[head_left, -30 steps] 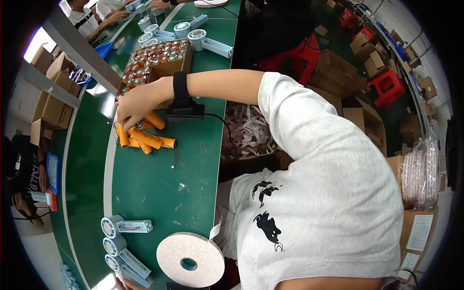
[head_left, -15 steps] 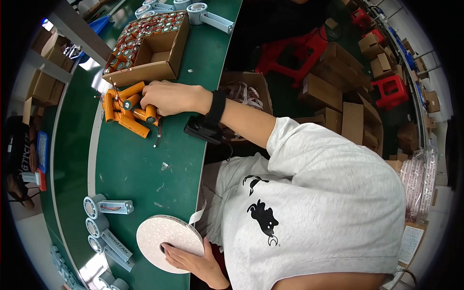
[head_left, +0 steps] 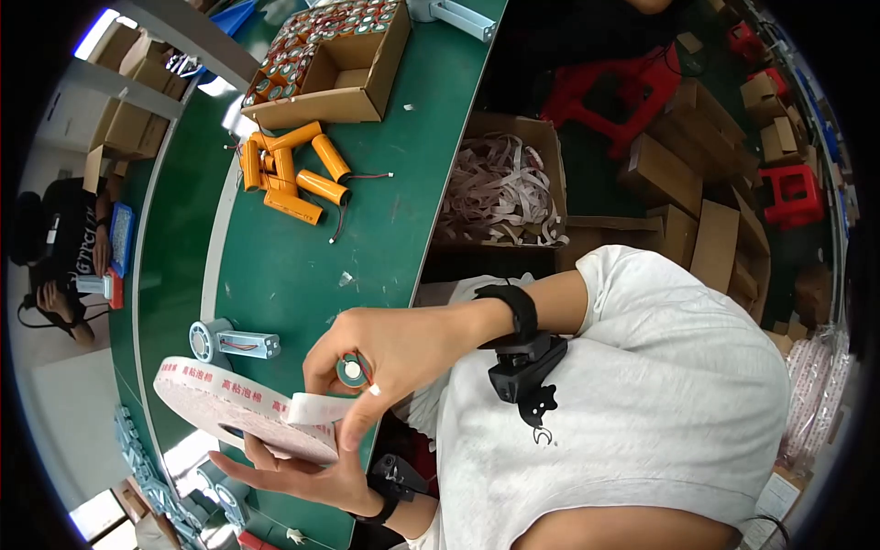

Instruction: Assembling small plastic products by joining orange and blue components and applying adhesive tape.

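Because the right hand (head_left: pixel 403 353) is closed round a single cell (head_left: pixel 351 369), I can make out little more than its round green end with the pale centre; the barrel is lost behind the fingers. A thin red wire and a white plug poke out beside the thumb. Where the strip (head_left: pixel 316 409) coming off the roll (head_left: pixel 220 392) ends I can't tell, since it runs in under that same hand. The roll's hole is half hidden, too, and so are the fingertips of the left hand (head_left: pixel 321 481) near it. Whether the two hands touch is unclear.

The right hand is back up, knuckles bent, thumb pointing down toward the roll's near edge. The left is spread beneath the roll, bearing it tilted over the table (head_left: pixel 385 247), one finger stretched out long and others bent up toward the hole.

Just beyond the roll lies a blue fan (head_left: pixel 249 345). Well apart from it, orange cells (head_left: pixel 286 170) lie heaped, some overlapping, and past them stands a box (head_left: pixel 321 110) of more cells, its far end cut off. More fans below the roll are partly covered by the left hand.
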The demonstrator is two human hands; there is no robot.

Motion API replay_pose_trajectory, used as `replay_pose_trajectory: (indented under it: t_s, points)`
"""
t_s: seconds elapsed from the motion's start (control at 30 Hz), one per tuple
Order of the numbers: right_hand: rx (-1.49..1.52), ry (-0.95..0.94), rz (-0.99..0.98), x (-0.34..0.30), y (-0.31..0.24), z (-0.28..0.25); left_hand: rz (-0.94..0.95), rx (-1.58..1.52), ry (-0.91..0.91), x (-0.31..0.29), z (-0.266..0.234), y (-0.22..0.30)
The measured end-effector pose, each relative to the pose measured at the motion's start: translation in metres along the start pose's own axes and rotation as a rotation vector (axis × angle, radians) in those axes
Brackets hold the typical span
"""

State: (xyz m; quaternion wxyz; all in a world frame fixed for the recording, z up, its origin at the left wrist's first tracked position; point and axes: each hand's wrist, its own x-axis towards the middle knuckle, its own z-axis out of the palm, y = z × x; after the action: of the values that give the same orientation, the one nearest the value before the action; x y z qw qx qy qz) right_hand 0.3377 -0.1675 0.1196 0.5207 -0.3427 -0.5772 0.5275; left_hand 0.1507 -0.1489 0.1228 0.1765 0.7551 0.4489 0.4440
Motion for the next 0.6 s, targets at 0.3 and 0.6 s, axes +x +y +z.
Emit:
replay_pose_trajectory:
  t_s: [0.3, 0.6]
  points:
    - [0.008, 0.027, 0.005, 0.013, 0.027, -0.018, -0.084, -0.038, 0.235, 0.056, 0.012, -0.070]
    - [0.068, -0.001, 0.238, 0.015, 0.049, -0.056, -0.191, -0.774, -0.087, 0.037, -0.022, -0.072]
